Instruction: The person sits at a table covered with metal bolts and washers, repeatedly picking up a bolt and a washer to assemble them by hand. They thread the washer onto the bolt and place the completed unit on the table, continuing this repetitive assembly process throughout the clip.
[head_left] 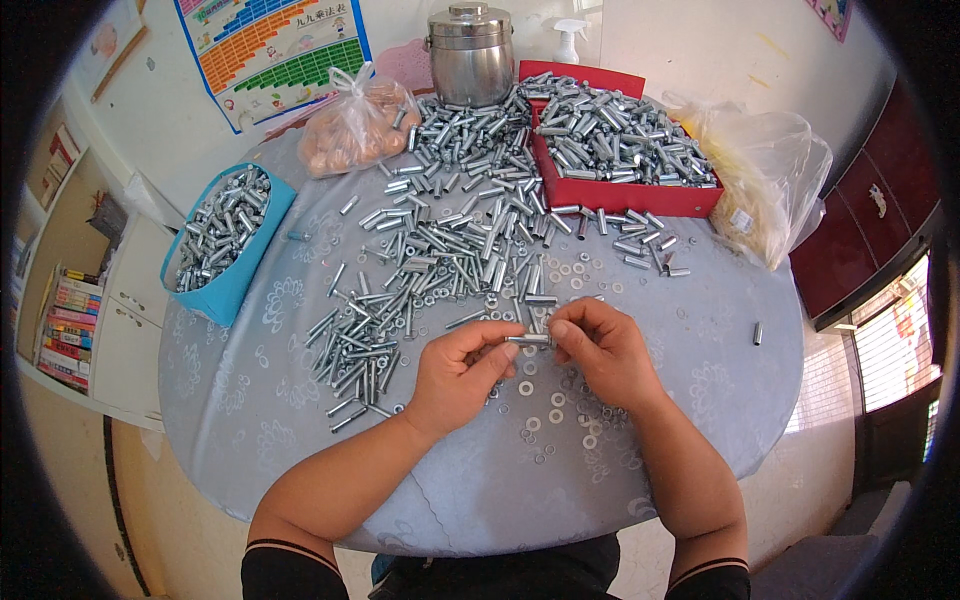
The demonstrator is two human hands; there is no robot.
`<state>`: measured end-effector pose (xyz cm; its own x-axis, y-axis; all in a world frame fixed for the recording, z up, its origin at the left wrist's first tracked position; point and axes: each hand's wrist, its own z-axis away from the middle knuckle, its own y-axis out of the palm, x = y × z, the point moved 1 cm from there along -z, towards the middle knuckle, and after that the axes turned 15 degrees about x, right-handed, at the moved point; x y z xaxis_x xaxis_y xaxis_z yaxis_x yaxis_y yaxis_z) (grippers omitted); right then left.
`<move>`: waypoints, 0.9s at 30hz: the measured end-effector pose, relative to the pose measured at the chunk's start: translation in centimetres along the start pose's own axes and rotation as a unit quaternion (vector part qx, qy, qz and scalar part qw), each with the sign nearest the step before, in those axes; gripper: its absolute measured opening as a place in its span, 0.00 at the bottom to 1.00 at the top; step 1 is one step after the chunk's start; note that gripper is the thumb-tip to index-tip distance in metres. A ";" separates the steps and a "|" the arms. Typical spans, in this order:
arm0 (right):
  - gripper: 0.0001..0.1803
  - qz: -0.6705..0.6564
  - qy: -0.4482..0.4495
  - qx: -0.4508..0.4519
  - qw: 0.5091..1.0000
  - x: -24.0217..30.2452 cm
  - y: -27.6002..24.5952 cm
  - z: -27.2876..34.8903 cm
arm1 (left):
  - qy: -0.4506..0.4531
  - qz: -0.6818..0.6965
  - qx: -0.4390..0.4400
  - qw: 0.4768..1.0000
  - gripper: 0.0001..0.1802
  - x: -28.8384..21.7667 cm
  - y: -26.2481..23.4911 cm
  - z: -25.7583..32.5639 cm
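At the frame's centre, a small metal bolt [528, 340] is pinched between the fingertips of the left hand [462, 375] and right hand [600, 350], above washers [550, 410] scattered on the table [250, 400].

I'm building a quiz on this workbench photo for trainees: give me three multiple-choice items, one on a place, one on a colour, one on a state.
1. Where does the blue container stand?
A. At the table's left edge
B. Beside the right hand
C. Under the table

2. What colour is the tray at the far right of the table?
A. Green
B. Red
C. White

3. What are the hands doing with the small metal bolt?
A. Both rest flat, holding nothing
B. Only the left hand touches it
C. Both pinch it between them

Answers:
1 A: it sits at the left rim of the round table, full of metal parts.
2 B: its walls are red, around a heap of metal sleeves.
3 C: the left hand and right hand grip its two ends.
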<state>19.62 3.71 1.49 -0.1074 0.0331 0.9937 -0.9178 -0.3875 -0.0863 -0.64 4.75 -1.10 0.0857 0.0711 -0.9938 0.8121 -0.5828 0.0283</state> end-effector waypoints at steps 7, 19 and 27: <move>0.10 -0.015 -0.030 -0.007 0.999 0.0 0.4 0.0 | 0.018 0.024 -0.006 1.000 0.13 -0.1 0.0 -0.1; 0.07 -0.033 0.045 0.029 0.998 1.0 -0.7 0.5 | 0.036 0.082 -0.008 0.996 0.23 0.0 0.0 -0.2; 0.11 -0.036 0.110 0.100 0.988 2.7 -2.1 1.0 | 0.031 0.079 -0.017 0.996 0.21 0.1 -0.1 -0.1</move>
<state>21.62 3.69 4.39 -0.1458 0.2581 0.9551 -0.8343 -0.5508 0.0214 -0.61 4.91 -1.21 0.2492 0.0311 -0.9680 0.8042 -0.5635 0.1889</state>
